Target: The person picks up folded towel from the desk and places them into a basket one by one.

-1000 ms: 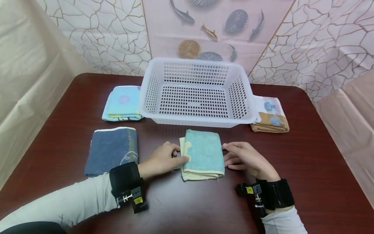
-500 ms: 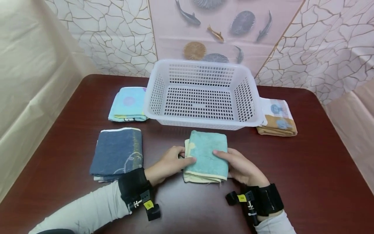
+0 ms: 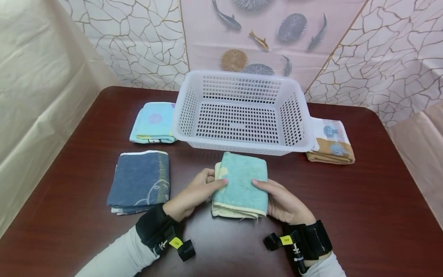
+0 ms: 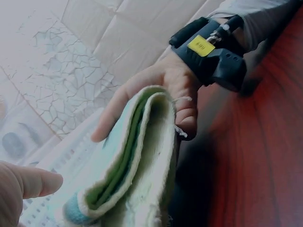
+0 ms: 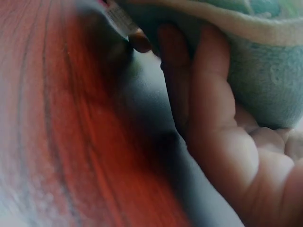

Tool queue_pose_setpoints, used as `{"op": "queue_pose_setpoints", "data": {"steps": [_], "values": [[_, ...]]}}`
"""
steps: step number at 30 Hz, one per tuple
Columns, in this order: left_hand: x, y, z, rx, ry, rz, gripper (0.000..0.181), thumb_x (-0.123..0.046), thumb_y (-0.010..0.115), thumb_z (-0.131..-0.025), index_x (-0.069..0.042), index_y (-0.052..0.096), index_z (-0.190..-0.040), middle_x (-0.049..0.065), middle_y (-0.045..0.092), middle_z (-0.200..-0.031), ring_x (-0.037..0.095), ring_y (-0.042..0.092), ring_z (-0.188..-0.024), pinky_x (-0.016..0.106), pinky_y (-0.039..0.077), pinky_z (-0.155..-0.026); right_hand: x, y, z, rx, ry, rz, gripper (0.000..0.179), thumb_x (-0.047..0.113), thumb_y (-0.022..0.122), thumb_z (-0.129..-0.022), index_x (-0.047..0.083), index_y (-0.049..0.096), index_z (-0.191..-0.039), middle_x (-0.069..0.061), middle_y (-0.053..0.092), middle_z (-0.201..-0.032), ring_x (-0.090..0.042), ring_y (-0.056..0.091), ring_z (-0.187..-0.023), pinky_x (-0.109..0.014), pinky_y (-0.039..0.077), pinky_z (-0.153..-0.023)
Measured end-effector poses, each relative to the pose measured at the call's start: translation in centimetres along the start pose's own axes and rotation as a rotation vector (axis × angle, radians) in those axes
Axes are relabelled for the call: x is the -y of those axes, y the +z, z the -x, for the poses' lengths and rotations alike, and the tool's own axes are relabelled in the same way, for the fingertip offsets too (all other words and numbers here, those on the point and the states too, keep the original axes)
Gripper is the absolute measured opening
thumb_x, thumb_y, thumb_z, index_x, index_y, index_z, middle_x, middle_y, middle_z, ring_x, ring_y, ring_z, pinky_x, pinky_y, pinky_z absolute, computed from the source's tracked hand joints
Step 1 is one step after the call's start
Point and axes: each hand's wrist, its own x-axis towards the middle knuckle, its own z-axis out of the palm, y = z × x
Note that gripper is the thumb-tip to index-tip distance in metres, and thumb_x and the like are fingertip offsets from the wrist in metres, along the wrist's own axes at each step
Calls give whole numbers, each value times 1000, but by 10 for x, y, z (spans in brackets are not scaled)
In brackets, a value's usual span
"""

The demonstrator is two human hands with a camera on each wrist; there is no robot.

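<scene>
A folded teal towel with pale yellow edging is held between both hands, in front of the basket. My left hand grips its left side, thumb on top and fingers beneath. On the opposite side my right hand pinches it likewise, the thumb lying over the top face. The left wrist view shows the folded layers of the towel edge-on, raised above the table. In the right wrist view, fingers reach under the towel, with a gap above the tabletop.
Behind the towel stands a white perforated basket holding nothing. A light blue folded towel lies left of it, a white and brown one right of it. A folded dark blue towel lies beside my left forearm on the dark red table.
My right hand has gone from beside the teal towel to gripping its right edge, thumb on top. The towel has come up off the table in both hands. The head view has shifted slightly.
</scene>
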Motion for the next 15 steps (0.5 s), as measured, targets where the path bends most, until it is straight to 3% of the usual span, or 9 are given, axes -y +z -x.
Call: {"op": "queue_pose_setpoints", "data": {"steps": [8, 15], "values": [[9, 2, -5, 51, -45, 172, 57, -22, 55, -93, 4, 26, -135, 22, 53, -120, 24, 56, -101, 37, 45, -90, -1, 2, 0, -34, -5, 36, 50, 15, 39, -100, -4, 16, -140, -20, 53, -123, -36, 49, -110, -42, 48, -83], [13, -4, -4, 99, -105, 298, 52, -24, 51, -96, 5, 32, -134, 20, 51, -125, 25, 52, -108, 39, 43, -93, -4, 8, -5, -116, 14, 71, 51, 13, 45, -98, -2, 19, -139, -21, 54, -120, -36, 51, -107, -42, 50, -81]]}}
